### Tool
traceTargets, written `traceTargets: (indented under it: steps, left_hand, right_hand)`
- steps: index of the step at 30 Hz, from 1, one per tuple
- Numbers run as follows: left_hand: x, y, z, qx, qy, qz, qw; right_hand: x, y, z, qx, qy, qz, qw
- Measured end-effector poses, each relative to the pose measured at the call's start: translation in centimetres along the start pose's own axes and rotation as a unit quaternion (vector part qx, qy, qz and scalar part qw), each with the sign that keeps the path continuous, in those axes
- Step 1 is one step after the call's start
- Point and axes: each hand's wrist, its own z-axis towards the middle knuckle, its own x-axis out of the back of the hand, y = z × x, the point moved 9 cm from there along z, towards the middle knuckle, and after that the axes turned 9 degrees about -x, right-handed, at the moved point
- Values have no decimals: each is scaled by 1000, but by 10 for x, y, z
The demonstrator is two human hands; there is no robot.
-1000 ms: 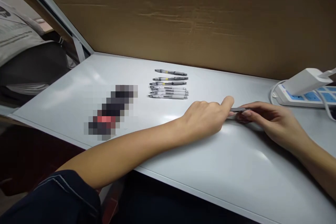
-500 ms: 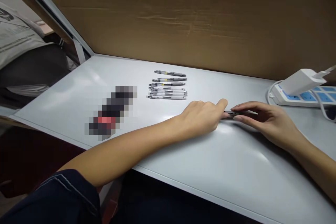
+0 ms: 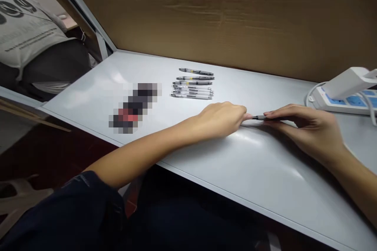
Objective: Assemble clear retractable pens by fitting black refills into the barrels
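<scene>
A pen (image 3: 259, 117) with a dark grey grip lies level between my two hands, just above the table. My right hand (image 3: 312, 129) pinches it between thumb and fingertips, hiding its right part. At its other end, my left hand (image 3: 222, 119) is closed, with its fingertips gripping the pen's narrow tip. Beyond my left hand, several pens lie side by side in a stack-like row. The farther ones, such as the dark-gripped pen (image 3: 196, 71), have grey grips; the nearer ones, like the white-gripped pen (image 3: 192, 96), are paler.
The white table (image 3: 235, 188) ends in a brown cardboard panel (image 3: 206, 15) at the back. A blurred dark and red object (image 3: 129, 115) lies at the left. A power strip (image 3: 347, 104) with a white charger (image 3: 346, 82) and cable stands at right. Beyond the left frame sits a person (image 3: 32, 39).
My hands have drawn slightly apart, so more of the pen shows between them. My left thumb, raised before, has come down. The whole view has shifted a little.
</scene>
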Motion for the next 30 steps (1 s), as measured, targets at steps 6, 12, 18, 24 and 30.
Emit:
traceTargets:
  steps: [6, 12, 18, 24, 30]
  left_hand:
    - [4, -20, -81, 101, 101, 39, 989]
    - [2, -37, -119, 133, 207, 8, 969]
    - [-6, -15, -81, 124, 148, 81, 978]
    - [0, -21, -75, 117, 129, 127, 976]
    - [8, -53, -102, 150, 151, 136, 968]
  right_hand:
    - [-34, -19, -7, 83, -150, -91, 981]
    - [-32, -17, -4, 77, -136, -95, 983]
    - [-40, -26, -9, 105, -126, -92, 982]
    - [-25, -28, -7, 122, -89, -120, 981]
    - [-18, -9, 0, 85, -89, -168, 978]
